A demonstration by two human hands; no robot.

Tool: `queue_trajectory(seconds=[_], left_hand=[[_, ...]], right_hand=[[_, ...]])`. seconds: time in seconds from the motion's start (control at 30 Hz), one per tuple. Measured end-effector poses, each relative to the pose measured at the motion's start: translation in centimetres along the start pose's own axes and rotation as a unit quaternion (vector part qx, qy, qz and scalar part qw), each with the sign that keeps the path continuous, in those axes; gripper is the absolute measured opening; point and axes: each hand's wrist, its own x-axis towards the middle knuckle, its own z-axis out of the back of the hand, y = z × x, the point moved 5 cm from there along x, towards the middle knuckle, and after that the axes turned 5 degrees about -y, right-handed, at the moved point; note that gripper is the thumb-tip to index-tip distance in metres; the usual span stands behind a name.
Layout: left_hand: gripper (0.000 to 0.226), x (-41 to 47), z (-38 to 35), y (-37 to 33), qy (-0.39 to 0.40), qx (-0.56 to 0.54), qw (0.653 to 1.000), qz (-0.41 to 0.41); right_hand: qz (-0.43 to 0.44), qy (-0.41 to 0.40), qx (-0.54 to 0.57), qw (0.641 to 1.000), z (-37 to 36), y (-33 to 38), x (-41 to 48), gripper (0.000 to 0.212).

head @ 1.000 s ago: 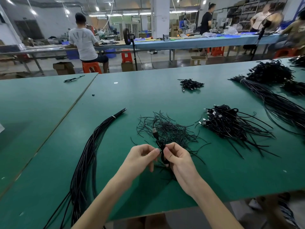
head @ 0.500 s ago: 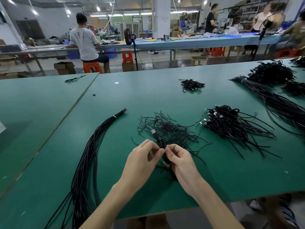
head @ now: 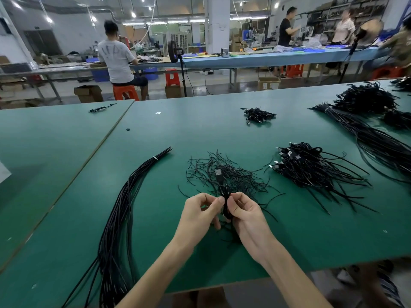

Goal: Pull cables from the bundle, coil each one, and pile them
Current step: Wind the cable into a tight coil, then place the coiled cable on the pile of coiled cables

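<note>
both hands (head: 224, 210) pinch coiled cable (head: 226, 202)

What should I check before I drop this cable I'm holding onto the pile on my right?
1. Grip: the left hand and right hand both pinch the cable: ok.
2. Plug: the USB plug stands up above the fingers, in sight: ok.
3. Coil finished and tied: the fingers hide it: cannot tell.
4. Target: the pile of coiled cables lies on the table, right of the hands: ok.
5. Source: the bundle lies off to the left, apart from both hands: ok.
</note>
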Motion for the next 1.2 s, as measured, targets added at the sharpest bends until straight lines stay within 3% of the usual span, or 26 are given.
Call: queue_trajectory(seconds=[0.37, 0.5, 0.67, 0.77, 0.87, 0.97, 1.07, 1.2], left_hand=[[0.020, -0.1, 0.2, -0.4, 0.063, -0.071, 0.995, 0.014], [0.021, 0.2, 0.7, -0.2, 0.057, -0.083, 0.995, 0.002], [0.029, 0.8, 1.8, -0.2, 0.029, -0.162, 0.986, 0.013], [0.032, 1.8, 3.4, -0.2, -0.022, -0.267, 0.962, 0.054], [0.037, 2.6, 4.6, -0.6, -0.005, -0.326, 0.943, 0.066], [0.026, 3.1, 4.2, -1.3, 0.041, -0.308, 0.947, 0.077], [0.027, 4.4, 2.0, -2.6, 0.064, -0.214, 0.970, 0.096], [0.028, 6.8, -4.0, -4.8, 0.117, -0.108, 0.982, 0.097]], right_hand=[[-0.003, -0.005, 0.009, 1.000, -0.3, -0.1, -0.1, 0.019], [0.009, 0.010, 0.024, 1.000, -0.5, 0.3, -0.2, 0.029], [0.060, -0.020, 0.033, 0.997, 0.1, 1.0, 0.4, 0.029], [0.075, -0.037, 0.054, 0.995, 0.8, 1.3, 0.6, 0.028], [0.067, -0.025, 0.038, 0.997, 0.7, 1.0, 0.7, 0.027], [0.072, -0.004, -0.083, 0.994, -0.2, 0.2, 0.4, 0.019], [0.093, 0.037, -0.229, 0.968, -1.0, -0.7, 0.2, 0.014], [0.067, 0.036, -0.233, 0.970, -1.2, -0.9, 0.1, 0.012]])
